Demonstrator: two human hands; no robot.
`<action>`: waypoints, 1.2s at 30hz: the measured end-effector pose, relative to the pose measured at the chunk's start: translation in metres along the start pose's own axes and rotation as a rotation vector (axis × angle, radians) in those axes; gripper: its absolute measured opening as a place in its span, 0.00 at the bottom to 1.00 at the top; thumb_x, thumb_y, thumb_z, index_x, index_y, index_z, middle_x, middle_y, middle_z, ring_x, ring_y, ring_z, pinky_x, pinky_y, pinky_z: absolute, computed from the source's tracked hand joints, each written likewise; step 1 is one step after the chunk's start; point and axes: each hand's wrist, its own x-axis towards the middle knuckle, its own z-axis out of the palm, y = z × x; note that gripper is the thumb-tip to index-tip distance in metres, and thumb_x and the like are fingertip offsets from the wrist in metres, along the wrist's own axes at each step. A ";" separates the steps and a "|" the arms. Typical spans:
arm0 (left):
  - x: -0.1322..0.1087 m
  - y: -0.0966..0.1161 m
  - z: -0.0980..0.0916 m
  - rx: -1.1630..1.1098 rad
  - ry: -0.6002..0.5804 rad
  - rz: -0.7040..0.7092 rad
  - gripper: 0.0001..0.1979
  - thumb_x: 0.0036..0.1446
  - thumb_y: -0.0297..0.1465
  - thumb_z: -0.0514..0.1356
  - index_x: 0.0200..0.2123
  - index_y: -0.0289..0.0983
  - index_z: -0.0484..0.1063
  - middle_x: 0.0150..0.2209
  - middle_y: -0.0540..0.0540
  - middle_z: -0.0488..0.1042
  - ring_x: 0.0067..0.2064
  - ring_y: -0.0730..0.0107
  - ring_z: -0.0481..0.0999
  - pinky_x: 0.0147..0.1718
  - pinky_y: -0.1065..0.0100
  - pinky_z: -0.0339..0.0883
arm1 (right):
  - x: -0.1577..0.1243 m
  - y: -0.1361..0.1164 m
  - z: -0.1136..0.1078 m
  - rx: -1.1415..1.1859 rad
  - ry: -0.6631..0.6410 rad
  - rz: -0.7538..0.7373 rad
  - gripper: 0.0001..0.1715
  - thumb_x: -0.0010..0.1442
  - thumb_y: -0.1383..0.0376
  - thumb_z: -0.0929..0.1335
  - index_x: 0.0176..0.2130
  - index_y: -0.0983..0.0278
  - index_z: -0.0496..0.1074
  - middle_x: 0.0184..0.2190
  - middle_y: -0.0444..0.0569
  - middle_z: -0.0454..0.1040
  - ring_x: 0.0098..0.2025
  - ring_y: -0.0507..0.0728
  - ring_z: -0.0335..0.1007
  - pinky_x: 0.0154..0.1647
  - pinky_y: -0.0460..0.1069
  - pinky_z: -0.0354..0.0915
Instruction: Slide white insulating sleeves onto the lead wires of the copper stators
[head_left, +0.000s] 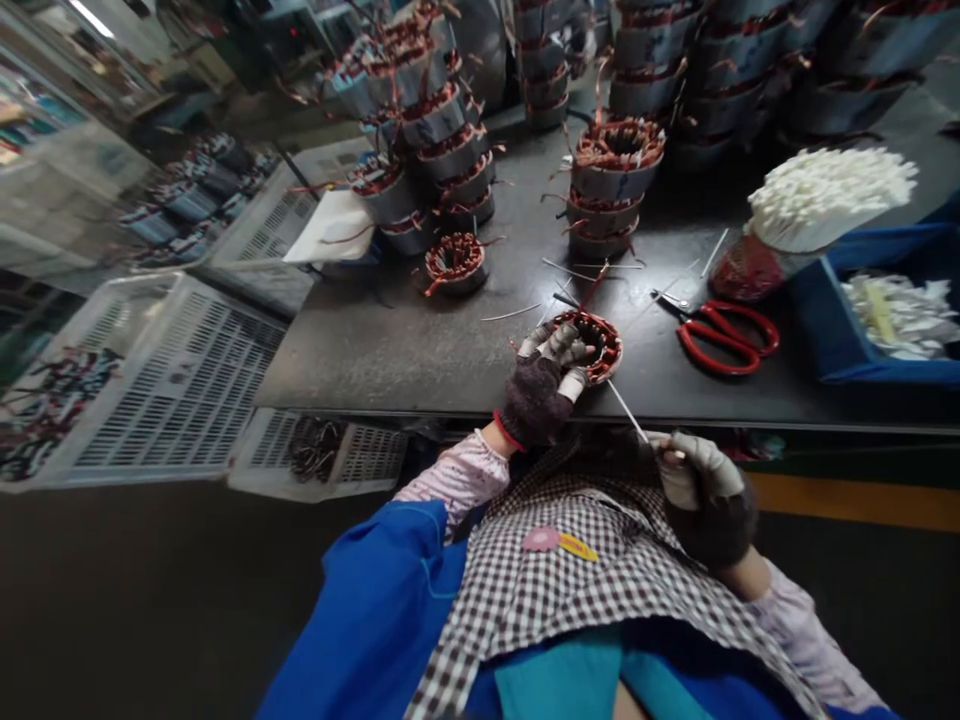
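A ring-shaped motor stator (606, 345) with copper windings lies near the table's front edge. My left hand (545, 380), in a dark glove with taped fingertips, is closed over its left side. From the stator's near rim a thin white cord (626, 410) runs taut toward my body. Its far end is pinched in the fingers of my right hand (705, 485), gloved the same way and held just off the table edge. Several loose white cord pieces (512, 314) lie behind the stator. To its right rest red-handled scissors (726, 338).
Stacks of stators (615, 185) stand along the back, with one single stator (454, 263) at the left. A red container (742, 265) holds a white cord bundle (832, 195) beside a blue bin (855, 345) of scraps. Plastic crates (180, 380) stand left of the table.
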 end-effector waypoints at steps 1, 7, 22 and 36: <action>0.000 0.000 0.001 0.012 -0.003 -0.013 0.18 0.80 0.34 0.70 0.68 0.41 0.85 0.65 0.37 0.91 0.82 0.42 0.78 0.86 0.32 0.73 | 0.004 -0.001 0.002 -0.015 -0.033 -0.016 0.11 0.80 0.52 0.75 0.49 0.49 0.90 0.43 0.56 0.93 0.43 0.70 0.93 0.46 0.66 0.91; 0.006 0.007 0.012 -0.122 0.057 -0.160 0.17 0.76 0.34 0.73 0.64 0.38 0.86 0.63 0.35 0.92 0.73 0.42 0.87 0.78 0.35 0.81 | 0.064 -0.008 0.030 0.099 -0.113 -0.040 0.18 0.80 0.49 0.73 0.54 0.55 0.89 0.52 0.58 0.92 0.53 0.70 0.93 0.60 0.66 0.90; 0.014 0.011 -0.003 -0.194 -0.024 -0.010 0.07 0.77 0.36 0.73 0.53 0.47 0.94 0.52 0.46 0.95 0.60 0.52 0.93 0.85 0.32 0.68 | 0.107 -0.016 0.031 0.090 -0.258 0.167 0.20 0.73 0.45 0.77 0.50 0.57 0.90 0.48 0.57 0.93 0.51 0.71 0.91 0.63 0.71 0.87; 0.016 0.006 -0.003 -0.215 0.015 0.139 0.09 0.79 0.37 0.70 0.52 0.44 0.93 0.46 0.46 0.95 0.54 0.55 0.94 0.80 0.39 0.75 | 0.116 -0.058 0.022 -0.223 -0.411 0.169 0.20 0.72 0.52 0.69 0.46 0.59 0.89 0.47 0.60 0.94 0.51 0.73 0.92 0.55 0.63 0.82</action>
